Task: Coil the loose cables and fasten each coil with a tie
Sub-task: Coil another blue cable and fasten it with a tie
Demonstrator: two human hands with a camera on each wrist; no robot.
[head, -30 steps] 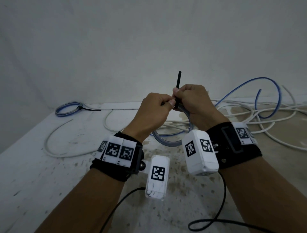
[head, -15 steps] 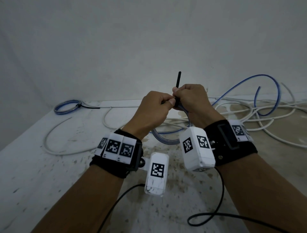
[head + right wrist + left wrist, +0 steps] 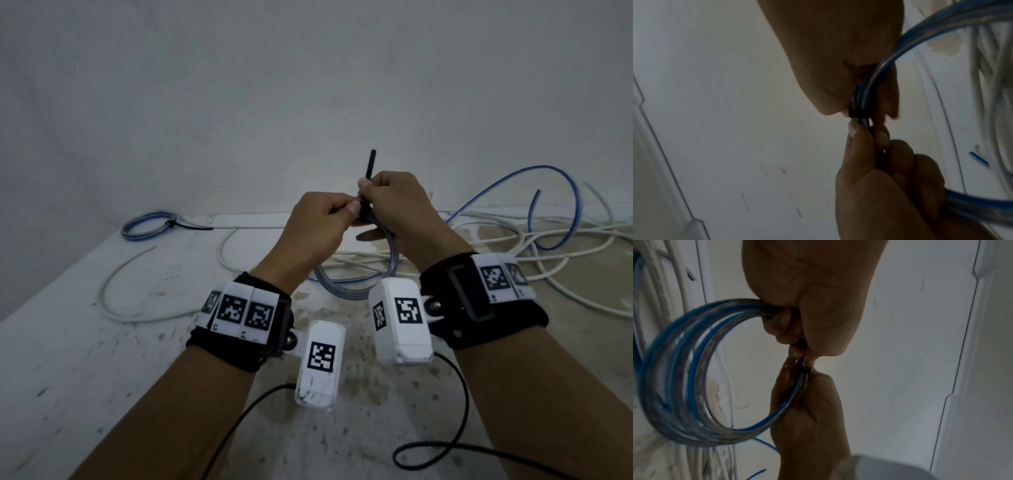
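While the blue coil [image 3: 356, 284] is held above the table [image 3: 102, 342], clamped by the left hand [image 3: 315, 226] and right hand [image 3: 394, 202], the tie [image 3: 369, 171] is kept unchanged since before; tightening seems unfinished.

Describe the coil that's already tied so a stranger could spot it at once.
Start at the white table and go to its far left corner by the wall. There lies a small blue coil, flat and alone. Unlike the loose cables to the right and the coil in the hands, a black tie cinches it, tail pointing right.
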